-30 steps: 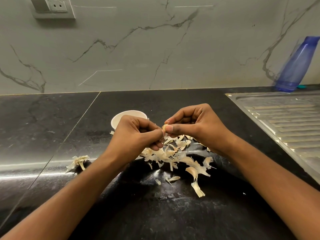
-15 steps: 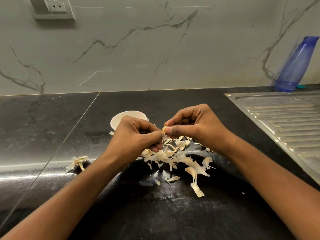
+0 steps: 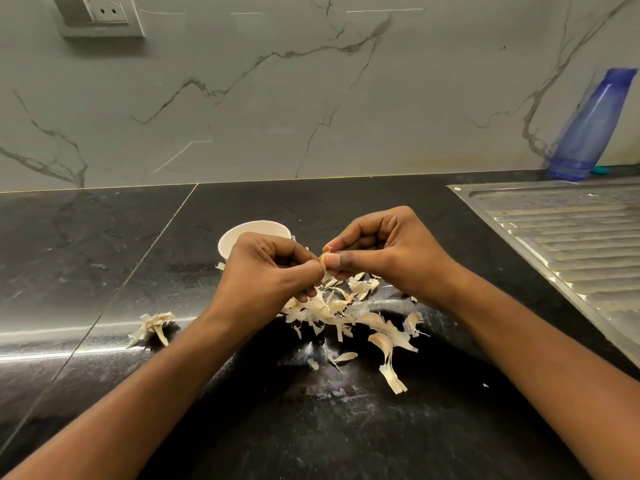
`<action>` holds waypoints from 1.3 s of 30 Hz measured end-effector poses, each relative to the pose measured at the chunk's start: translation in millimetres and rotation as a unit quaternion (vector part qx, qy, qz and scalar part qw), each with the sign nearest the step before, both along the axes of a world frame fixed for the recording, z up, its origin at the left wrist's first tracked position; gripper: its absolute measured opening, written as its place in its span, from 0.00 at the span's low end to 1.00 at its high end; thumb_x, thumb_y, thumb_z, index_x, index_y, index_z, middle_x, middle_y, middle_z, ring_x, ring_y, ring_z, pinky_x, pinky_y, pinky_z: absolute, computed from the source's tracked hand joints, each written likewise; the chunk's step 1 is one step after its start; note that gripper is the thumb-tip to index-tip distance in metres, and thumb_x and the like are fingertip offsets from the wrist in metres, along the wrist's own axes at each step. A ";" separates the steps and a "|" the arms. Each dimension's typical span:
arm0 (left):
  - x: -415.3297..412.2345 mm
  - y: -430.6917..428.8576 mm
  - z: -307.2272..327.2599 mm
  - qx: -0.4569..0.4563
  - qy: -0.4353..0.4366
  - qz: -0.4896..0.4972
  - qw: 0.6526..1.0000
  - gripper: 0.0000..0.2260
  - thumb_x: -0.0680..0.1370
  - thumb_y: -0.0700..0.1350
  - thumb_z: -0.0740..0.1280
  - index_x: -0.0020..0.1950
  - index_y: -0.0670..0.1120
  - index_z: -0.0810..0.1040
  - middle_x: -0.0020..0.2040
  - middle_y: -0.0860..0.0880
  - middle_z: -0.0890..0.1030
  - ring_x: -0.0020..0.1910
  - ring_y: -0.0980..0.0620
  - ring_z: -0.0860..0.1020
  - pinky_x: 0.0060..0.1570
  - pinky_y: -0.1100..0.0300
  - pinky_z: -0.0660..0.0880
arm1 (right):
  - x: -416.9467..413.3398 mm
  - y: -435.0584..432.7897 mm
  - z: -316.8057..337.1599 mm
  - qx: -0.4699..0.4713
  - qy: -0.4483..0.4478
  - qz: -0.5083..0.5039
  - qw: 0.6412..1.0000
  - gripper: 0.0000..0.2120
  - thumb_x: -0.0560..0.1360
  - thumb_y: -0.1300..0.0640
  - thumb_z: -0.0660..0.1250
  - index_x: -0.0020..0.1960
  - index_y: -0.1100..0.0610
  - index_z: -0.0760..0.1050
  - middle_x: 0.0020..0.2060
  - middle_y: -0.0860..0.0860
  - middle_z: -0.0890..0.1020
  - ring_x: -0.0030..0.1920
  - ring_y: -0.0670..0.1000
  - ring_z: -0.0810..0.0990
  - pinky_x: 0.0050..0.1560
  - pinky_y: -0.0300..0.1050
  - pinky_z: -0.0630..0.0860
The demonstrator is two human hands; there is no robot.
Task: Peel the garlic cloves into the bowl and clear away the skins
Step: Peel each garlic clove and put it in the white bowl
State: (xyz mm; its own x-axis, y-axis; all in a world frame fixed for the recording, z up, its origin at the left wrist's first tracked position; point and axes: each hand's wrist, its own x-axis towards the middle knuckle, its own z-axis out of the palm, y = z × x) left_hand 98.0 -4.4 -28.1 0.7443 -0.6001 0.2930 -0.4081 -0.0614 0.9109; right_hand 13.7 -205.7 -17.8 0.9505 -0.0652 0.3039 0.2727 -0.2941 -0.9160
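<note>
A small garlic clove [image 3: 324,258] is pinched between the thumb and fingers of my right hand [image 3: 388,252]. My left hand [image 3: 268,273] meets it from the left, fingertips curled onto the clove's end. Both hands hover just above the black counter. A white bowl [image 3: 242,235] stands right behind my left hand; its inside is hidden. A heap of pale garlic skins [image 3: 346,313] lies on the counter under and in front of the hands.
A separate clump of skins and stem [image 3: 152,327] lies to the left. A steel sink drainboard [image 3: 568,237] fills the right side. A blue plastic bottle [image 3: 592,126] leans against the marble wall at the back right. A wall socket [image 3: 104,12] is top left.
</note>
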 end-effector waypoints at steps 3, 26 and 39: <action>0.6 1.0 2.8 -0.007 0.014 -0.003 1.000 0.05 0.76 0.32 0.74 0.41 0.37 0.87 0.34 0.40 0.85 0.30 0.48 0.82 0.33 0.61 0.80 | -0.8 -0.2 1.2 0.041 0.016 0.009 0.999 0.10 0.75 0.68 0.76 0.55 0.69 0.83 0.46 0.61 0.89 0.46 0.58 0.89 0.48 0.44 0.86; -0.5 -0.4 1.2 -0.025 0.054 -0.010 0.998 0.04 0.77 0.31 0.73 0.42 0.33 0.86 0.35 0.36 0.84 0.32 0.45 0.83 0.33 0.61 0.81 | -1.6 1.0 2.7 0.041 0.023 0.000 0.999 0.09 0.75 0.68 0.76 0.54 0.69 0.84 0.46 0.61 0.89 0.45 0.58 0.89 0.47 0.46 0.87; 1.4 2.4 2.3 -0.001 0.064 -0.031 0.997 0.04 0.77 0.33 0.73 0.43 0.34 0.86 0.37 0.36 0.85 0.33 0.44 0.84 0.36 0.59 0.83 | -0.9 0.9 0.8 0.026 0.031 -0.003 0.999 0.10 0.74 0.67 0.77 0.54 0.69 0.84 0.46 0.62 0.89 0.44 0.58 0.89 0.46 0.44 0.86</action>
State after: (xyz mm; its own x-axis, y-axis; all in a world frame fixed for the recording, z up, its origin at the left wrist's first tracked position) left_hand 99.4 -2.0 -25.8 0.7368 -0.6457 0.2002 -0.2921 -0.0370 0.9557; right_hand 12.9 -204.8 -17.0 0.9671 -0.0846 0.2399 0.2129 -0.2475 -0.9452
